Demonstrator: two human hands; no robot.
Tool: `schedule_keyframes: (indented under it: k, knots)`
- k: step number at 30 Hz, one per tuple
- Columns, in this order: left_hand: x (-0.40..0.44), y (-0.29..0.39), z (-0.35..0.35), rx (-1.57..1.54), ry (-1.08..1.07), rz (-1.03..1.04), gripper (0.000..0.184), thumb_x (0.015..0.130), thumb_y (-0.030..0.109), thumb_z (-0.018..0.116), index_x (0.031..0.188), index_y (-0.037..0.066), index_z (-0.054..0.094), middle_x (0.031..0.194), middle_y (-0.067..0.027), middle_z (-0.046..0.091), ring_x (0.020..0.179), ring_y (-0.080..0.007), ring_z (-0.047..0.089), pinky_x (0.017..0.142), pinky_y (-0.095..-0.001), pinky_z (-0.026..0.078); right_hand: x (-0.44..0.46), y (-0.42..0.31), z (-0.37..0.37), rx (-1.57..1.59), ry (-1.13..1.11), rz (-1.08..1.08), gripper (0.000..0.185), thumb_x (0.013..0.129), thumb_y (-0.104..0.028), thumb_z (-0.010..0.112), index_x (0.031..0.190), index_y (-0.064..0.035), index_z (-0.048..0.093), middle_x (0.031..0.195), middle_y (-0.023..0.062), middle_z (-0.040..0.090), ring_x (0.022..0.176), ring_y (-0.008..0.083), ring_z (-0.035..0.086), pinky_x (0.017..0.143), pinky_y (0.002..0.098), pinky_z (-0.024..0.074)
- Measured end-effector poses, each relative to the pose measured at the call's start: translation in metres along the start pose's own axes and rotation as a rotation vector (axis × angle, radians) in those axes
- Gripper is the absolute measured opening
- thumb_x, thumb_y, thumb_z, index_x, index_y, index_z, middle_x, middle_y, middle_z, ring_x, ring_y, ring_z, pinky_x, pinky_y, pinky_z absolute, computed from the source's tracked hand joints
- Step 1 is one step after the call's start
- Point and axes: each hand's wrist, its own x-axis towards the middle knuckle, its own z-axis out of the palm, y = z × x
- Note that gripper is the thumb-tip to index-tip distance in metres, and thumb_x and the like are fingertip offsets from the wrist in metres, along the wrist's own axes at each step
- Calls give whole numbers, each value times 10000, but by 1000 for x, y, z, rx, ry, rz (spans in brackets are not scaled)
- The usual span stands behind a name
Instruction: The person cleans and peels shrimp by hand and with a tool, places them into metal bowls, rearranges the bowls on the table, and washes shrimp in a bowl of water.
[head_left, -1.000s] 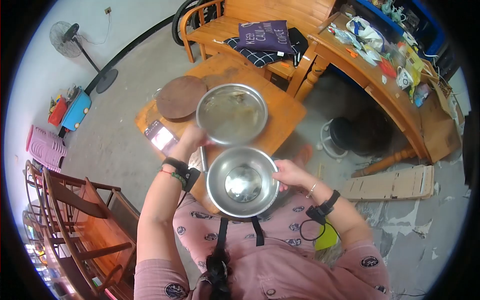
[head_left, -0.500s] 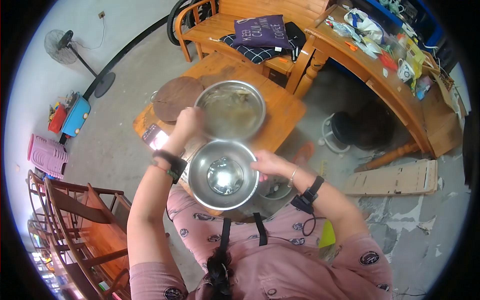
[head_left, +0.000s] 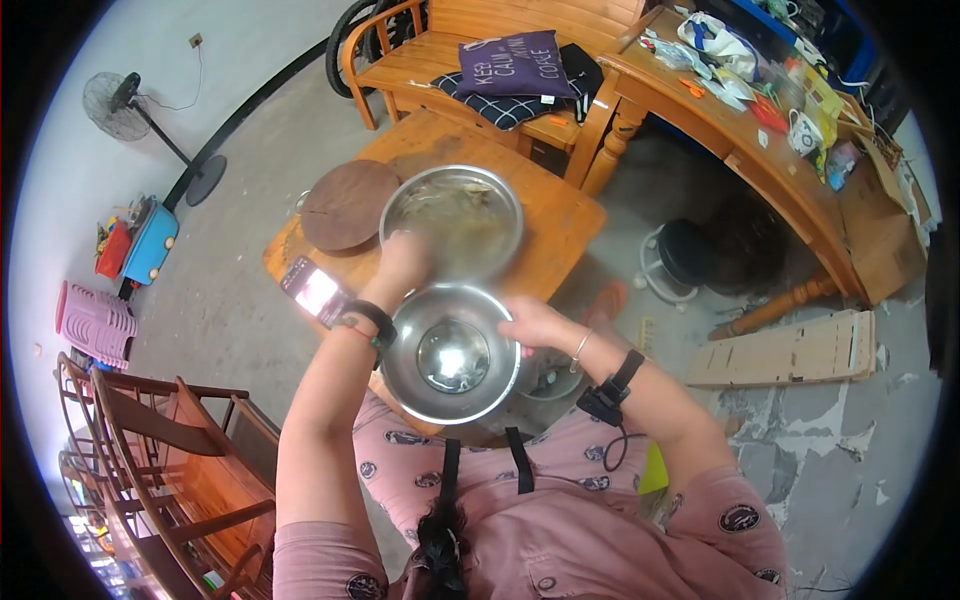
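Observation:
My right hand (head_left: 537, 323) grips the right rim of an empty-looking steel bowl (head_left: 400, 365), tilted above my lap with a bright reflection in its bottom. My left hand (head_left: 404, 262) is at the near left edge of a larger steel basin (head_left: 516, 222); its fingers are blurred and partly hidden, so their hold is unclear. Cloudy, yellowish liquid (head_left: 450, 215) with pale pieces near the far side fills part of that basin. The basin stands on a low wooden table (head_left: 560, 225). Left of it lies a round wooden board (head_left: 345, 205).
A lit phone (head_left: 315, 290) lies at the table's left edge. Beside my knee, below the table, sits another container (head_left: 556, 382). A wooden bench (head_left: 420, 65) with cushions is behind, and a cluttered desk (head_left: 730, 135) stands right. A black-and-white stool (head_left: 680, 255) is under the desk.
My left hand has moved right and slightly toward me, along the basin's near left side, uncovering more of the phone. My right hand keeps its hold on the steel bowl.

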Motion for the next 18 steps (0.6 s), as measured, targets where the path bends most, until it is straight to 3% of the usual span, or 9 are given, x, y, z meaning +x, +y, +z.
schedule_keyframes:
  k: [7,10,12,16,18]
  knots:
    - [-9,1,-15,-94,-57,-27,270,724,117,710,987,59,706,875,-187,683,877,-372,644,793,-460,518,7,5,-6,-76,66,-47,254,843,-110,538,977,94,607,691,157,658,465,205,635,425,324,530]
    - [-16,7,-29,-189,46,-39,276,747,104,693,1014,37,692,873,-208,676,866,-382,646,795,-462,517,4,5,-6,-24,19,-14,253,846,-107,538,982,97,603,733,168,667,491,215,654,433,329,537]
    - [-22,15,-42,-286,259,-33,262,785,94,679,1034,14,677,871,-222,671,824,-384,654,753,-446,525,1,3,1,84,-5,14,255,851,-103,536,994,100,595,742,169,671,506,224,666,448,326,548]
    - [-31,29,-69,-415,334,-27,242,828,85,664,1055,-1,663,857,-235,665,763,-371,663,697,-414,530,4,9,14,126,-4,-28,268,871,-103,509,1031,104,572,757,182,673,525,226,675,466,324,566]
    - [-34,32,-71,-491,493,-15,231,854,72,651,1072,-2,658,838,-242,656,710,-354,661,657,-390,524,-1,7,13,141,-6,-7,277,897,-126,511,1049,100,563,750,180,671,529,225,676,465,321,566]
